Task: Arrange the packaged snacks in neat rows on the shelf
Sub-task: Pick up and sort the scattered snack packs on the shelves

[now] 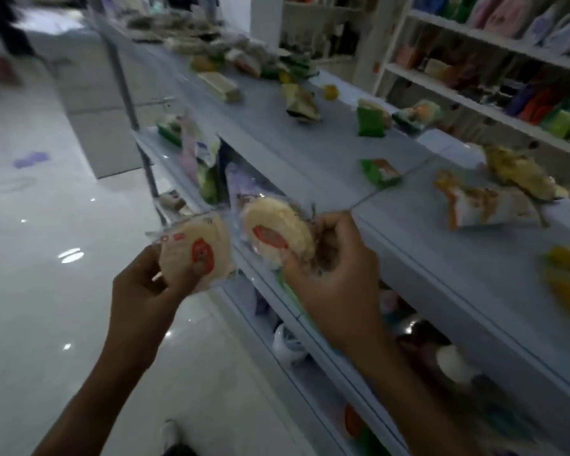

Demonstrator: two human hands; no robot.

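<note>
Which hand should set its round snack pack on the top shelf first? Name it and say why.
Right. The right hand holds its round snack pack right at the top shelf edge; the left hand holds its pack out over the floor, farther away.

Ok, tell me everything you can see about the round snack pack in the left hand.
The round snack pack is a pale, flat disc sealed in clear plastic wrap, with a red oval label on its face. The left hand grips it from below, fingers curled round its lower edge. It is held up in the air, tilted, just left of the shelf edge, resting on nothing.
</note>
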